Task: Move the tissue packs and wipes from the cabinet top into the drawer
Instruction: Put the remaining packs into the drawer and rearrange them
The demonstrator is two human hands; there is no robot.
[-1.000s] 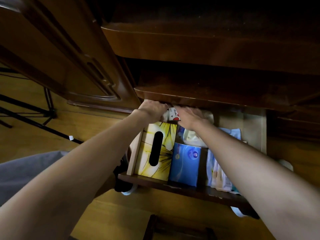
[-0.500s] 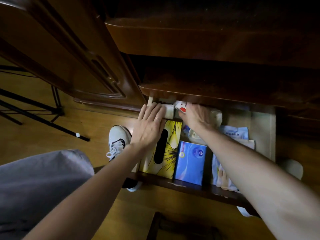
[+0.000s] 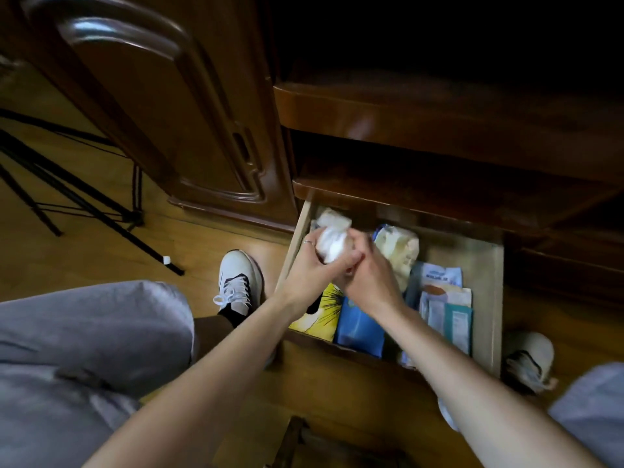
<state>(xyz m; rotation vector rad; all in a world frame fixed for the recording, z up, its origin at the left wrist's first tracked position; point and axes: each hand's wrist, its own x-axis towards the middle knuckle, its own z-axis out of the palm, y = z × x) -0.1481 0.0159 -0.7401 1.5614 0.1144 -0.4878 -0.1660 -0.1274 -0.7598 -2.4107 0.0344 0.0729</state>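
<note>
The wooden drawer stands pulled out under the cabinet ledge. Over its back left corner my left hand and my right hand together grip a small white tissue pack, blurred by motion. Inside the drawer lie a yellow flower-print tissue box, a blue tissue pack, a pale yellow soft pack and several flat wipe packs at the right. My forearms hide parts of the yellow box and the blue pack.
A dark cabinet door stands open at the left. A black tripod rests on the wooden floor at far left. My grey-clad knees and white sneakers flank the drawer. A dark wooden frame sits below.
Both hands have drawn back from under the ledge and now hold the white pack above the drawer. The view has shifted, showing more of the drawer and the open door.
</note>
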